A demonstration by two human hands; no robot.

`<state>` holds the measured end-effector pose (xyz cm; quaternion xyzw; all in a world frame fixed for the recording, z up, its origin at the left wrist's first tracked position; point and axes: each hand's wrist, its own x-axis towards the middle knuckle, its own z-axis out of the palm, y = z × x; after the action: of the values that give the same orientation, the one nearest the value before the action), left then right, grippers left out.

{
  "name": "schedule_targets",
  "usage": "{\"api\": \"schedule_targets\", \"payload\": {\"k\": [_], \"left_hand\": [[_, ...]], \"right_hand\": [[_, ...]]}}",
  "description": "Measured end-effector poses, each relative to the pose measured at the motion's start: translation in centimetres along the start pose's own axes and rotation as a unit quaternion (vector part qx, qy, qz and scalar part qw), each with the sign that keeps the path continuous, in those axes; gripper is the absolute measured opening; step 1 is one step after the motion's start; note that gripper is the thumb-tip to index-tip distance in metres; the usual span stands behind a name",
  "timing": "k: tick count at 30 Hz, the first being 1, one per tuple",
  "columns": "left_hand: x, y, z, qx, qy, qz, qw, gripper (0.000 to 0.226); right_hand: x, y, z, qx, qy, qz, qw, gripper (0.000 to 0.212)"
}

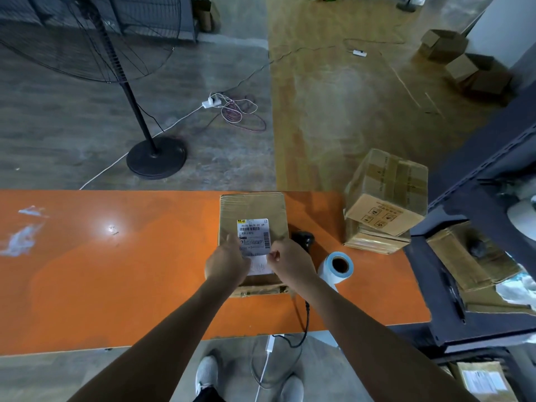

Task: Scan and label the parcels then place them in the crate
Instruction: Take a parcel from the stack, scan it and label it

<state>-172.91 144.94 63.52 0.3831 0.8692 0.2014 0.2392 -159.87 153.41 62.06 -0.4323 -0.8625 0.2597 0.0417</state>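
- The orange bench (116, 271) lies under the cardboard parcel (252, 207).
- Stacked boxes (383, 204) sit to the right of the parcel.
- The left hand (227, 265) presses extended fingers on the parcel's shipping label (255, 233).
- The right hand's (290, 259) curled fingers pinch that label's right edge.
- A label roll (336, 268) stands just right of the parcel.

- An orange table (116, 271) runs across the lower half of the frame in front of me, with a bright glare left of centre.
- Beyond it, the floor (72, 126) is grey on the left and brown on the right.
- A black pedestal fan (134, 105) stands upper left.
- Dark metal shelving (452, 219) fills my right edge.
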Motion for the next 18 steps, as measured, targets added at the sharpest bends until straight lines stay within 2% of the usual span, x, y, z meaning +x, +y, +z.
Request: {"api": "schedule_targets", "payload": {"k": [6, 8, 11, 13, 15, 18], "left_hand": [[-0.3, 0.0, 0.6, 0.066, 0.019, 0.031, 0.997, 0.015], [-0.2, -0.2, 0.5, 0.078, 0.014, 0.026, 0.996, 0.024], [0.0, -0.5, 0.2, 0.115, 0.021, -0.006, 0.993, 0.051], [0.0, -0.8, 0.2, 0.105, 0.043, -0.031, 0.993, 0.071], [0.1, -1.1, 0.4, 0.026, 0.034, -0.070, 0.997, 0.091], [0.6, -1.2, 1.2, -0.105, -0.017, -0.153, 0.983, 0.102]], "right_hand": [[-0.1, -0.5, 0.2, -0.060, 0.014, -0.010, 0.998, 0.014], [-0.1, -0.8, 0.1, -0.067, 0.006, -0.002, 0.998, 0.014], [-0.4, -1.0, 0.3, -0.066, 0.025, 0.025, 0.997, 0.012], [-0.7, -1.0, 0.5, -0.046, 0.055, 0.067, 0.995, 0.023], [-0.8, -0.8, 0.6, -0.025, 0.072, 0.097, 0.992, 0.045], [-0.5, -0.8, 0.7, 0.097, 0.035, 0.140, 0.985, 0.077]]}}
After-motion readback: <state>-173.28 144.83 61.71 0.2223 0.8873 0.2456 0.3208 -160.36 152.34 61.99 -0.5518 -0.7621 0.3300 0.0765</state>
